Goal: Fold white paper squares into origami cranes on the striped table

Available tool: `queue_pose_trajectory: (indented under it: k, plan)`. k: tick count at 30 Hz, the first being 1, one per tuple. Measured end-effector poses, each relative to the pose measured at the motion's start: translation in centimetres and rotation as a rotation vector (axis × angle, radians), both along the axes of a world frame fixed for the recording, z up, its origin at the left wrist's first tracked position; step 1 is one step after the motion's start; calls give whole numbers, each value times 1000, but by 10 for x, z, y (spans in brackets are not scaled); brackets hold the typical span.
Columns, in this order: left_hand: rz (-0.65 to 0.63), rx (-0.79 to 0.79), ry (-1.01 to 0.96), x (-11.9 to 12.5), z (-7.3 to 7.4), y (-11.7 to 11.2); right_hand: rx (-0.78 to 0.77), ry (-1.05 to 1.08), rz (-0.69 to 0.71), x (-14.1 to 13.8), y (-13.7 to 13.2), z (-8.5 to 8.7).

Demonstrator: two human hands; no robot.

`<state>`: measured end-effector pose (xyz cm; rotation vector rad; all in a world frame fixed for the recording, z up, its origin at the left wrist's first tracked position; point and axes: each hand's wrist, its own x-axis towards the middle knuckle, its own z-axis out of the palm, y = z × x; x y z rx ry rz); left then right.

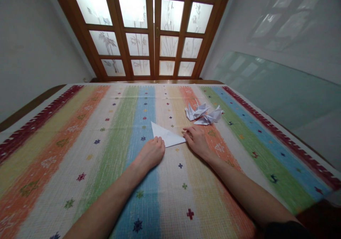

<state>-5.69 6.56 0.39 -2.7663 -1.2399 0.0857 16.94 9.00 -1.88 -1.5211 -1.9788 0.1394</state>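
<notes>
A white sheet of paper [170, 136], folded into a triangle, lies on the striped tablecloth between my hands. One of its points is directed away toward the upper left. My left hand [152, 152] is closed on the lower left part of the paper, fingertips over its edge. At the right corner, my right hand [197, 140] has curled fingers, with the thumb and a fingertip at the paper's tip. Several folded paper cranes [197, 111] sit close together just beyond my right hand.
A striped tablecloth [106, 160] with small printed figures covers the table. Past the far table edge stand wooden doors [154, 47] with frosted panes. A sheet of glass [279, 86] leans along the right wall. A white wall [32, 47] is on the left.
</notes>
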Motion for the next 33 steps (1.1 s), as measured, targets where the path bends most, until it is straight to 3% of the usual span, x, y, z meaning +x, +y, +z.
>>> queue_pose_trajectory:
  k: [4,8,10,14,17,20,24,27,33]
  plan:
    - [-25,-65,-56,-4,4,2,46,123,-5,0,1,0]
    - [35,-49,-216,-13,-2,8,61,281,-16,1,3,0]
    - [93,-38,-415,-17,-5,11,57,374,-27,3,4,0]
    - [301,-77,-1008,-18,-1,13,62,510,-38,4,6,1]
    - [472,-245,-1387,-13,6,14,6,577,124,0,5,2]
    - [547,-432,-1574,-6,7,12,-141,712,317,-11,-1,3]
    - [543,-597,-1548,3,1,7,-368,861,374,-27,-11,5]
    - [490,-605,-1467,4,1,3,-486,907,337,-35,-16,7]
    - [276,-712,-1204,0,9,4,-771,772,451,-37,-23,13]
